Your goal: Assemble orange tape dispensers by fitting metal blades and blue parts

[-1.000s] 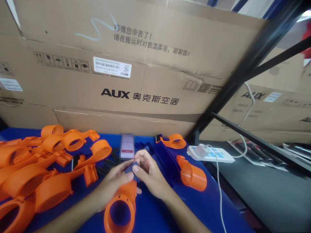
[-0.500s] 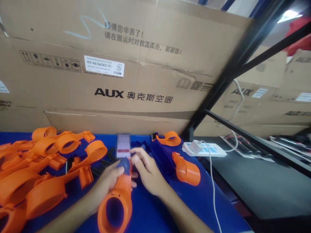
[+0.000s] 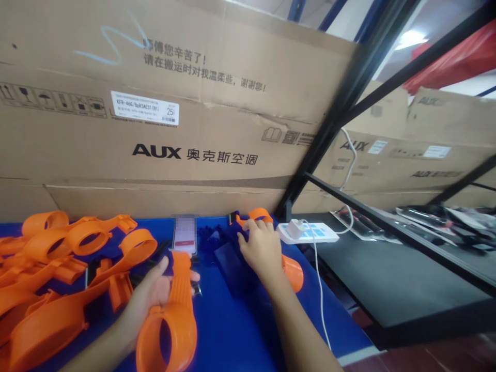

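My left hand (image 3: 157,287) is wrapped round the ribbed handle of an orange plastic ring holder (image 3: 181,299). Its round ring end points down toward me, and a small dark blue piece (image 3: 169,261) shows by my thumb. On the right, my right hand (image 3: 260,245) is over a pile of dark blue plastic parts (image 3: 228,261), fingers bent and apart, with nothing visible in them. Just behind that hand lies another orange ring holder (image 3: 260,213). An orange cup-shaped part (image 3: 293,273) is partly hidden by my right wrist.
Several orange ring holders (image 3: 50,315) are heaped on the left of the blue table (image 3: 228,336). A phone (image 3: 185,235) lies at the back. A white power strip (image 3: 321,233) with a cable sits right, by a black rack post (image 3: 310,155). A large carton (image 3: 155,175) stands behind.
My right hand has left the orange ring holder and moved right to the dark blue parts. My left hand keeps the holder, now turned somewhat. The camera view has swung right.
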`<state>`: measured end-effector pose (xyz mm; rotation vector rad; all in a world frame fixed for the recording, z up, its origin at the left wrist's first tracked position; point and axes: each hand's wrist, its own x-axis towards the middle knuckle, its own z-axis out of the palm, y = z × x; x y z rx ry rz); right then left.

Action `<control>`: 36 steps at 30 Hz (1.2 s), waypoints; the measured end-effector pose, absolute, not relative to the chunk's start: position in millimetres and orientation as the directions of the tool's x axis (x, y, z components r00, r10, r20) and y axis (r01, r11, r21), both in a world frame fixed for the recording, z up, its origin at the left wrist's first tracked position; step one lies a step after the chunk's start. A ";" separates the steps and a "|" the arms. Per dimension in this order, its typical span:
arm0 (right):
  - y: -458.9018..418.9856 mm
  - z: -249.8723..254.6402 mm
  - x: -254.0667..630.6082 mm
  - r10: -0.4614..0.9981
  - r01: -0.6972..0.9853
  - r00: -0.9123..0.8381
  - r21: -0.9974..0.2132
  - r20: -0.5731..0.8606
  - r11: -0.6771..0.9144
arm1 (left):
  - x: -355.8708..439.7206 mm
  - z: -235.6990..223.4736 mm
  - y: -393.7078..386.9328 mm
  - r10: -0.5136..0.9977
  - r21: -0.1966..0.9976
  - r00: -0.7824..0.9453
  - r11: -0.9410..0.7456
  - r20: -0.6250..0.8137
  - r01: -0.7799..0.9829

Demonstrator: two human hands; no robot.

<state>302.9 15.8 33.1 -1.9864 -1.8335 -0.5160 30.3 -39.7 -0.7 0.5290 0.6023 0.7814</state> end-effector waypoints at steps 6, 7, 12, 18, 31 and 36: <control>15.4 37.2 298.7 0.836 0.993 0.085 -0.115 0.542 -0.026 | 31.5 5.5 -40.6 0.781 0.638 0.553 0.588 -0.290 -0.497; 15.4 38.1 298.6 0.833 0.987 0.093 -0.159 0.546 -0.006 | 31.3 5.4 -40.3 0.781 0.637 0.553 0.589 -0.291 -0.497; 15.0 43.9 302.6 0.793 0.911 0.129 -0.387 0.596 0.142 | 28.6 -3.0 -36.2 0.757 0.626 0.584 0.614 -0.294 -0.481; 12.1 54.6 307.2 0.697 0.730 0.271 -0.614 0.664 0.300 | 26.4 -10.4 -32.7 0.775 0.608 0.573 0.596 -0.265 -0.524; -10.2 28.3 246.5 0.920 0.240 -0.027 -0.891 0.391 0.386 | 40.5 5.1 -47.1 0.888 0.661 0.397 0.443 -0.231 -0.606; -23.1 24.4 226.1 0.924 0.092 -0.273 -0.949 0.267 0.302 | 38.1 5.2 -44.6 0.875 0.608 0.411 0.475 -0.255 -0.636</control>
